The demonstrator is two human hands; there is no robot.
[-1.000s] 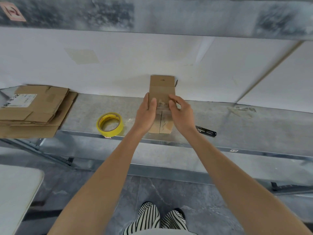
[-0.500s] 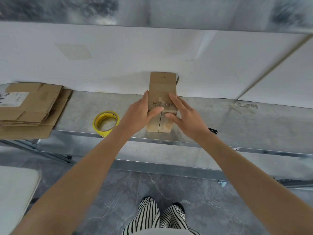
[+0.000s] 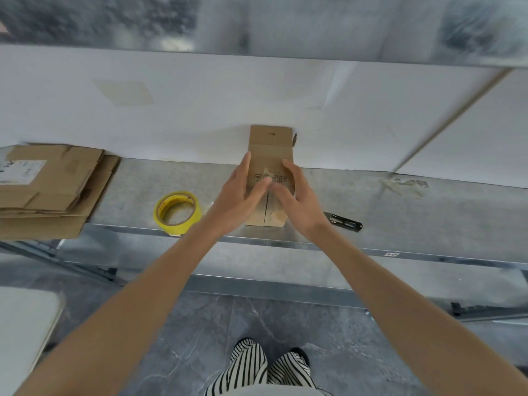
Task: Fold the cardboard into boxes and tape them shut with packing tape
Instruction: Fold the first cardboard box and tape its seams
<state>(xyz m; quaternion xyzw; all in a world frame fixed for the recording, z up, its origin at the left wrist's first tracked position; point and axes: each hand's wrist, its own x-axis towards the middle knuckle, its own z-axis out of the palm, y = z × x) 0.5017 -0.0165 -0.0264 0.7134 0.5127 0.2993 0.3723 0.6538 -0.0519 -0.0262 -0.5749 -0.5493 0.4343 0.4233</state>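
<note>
Hands: left hand [image 3: 241,192] and right hand [image 3: 298,195] lie flat on the box, fingers straight, thumbs meeting at its middle; pressing, grasping nothing.
Tape: yellow roll [image 3: 177,211] lies flat at the front edge of the shelf [image 3: 400,212], left of the box and apart from it.
Cutter: small black tool [image 3: 344,222], just right of the right wrist.
Box: small brown cardboard box [image 3: 271,155] lies lengthwise mid-shelf; flap seam faces front, far flap looks raised against the wall [image 3: 200,115].
Handling: judged light, stiff across panels, weak at creases; matte, not slippery, yet likely to skid on the smooth metal.
Hold: judged best by the two long sides, palms opposed, clear of the seam.
Stock: flattened cardboard stack [image 3: 51,184], far left.
</note>
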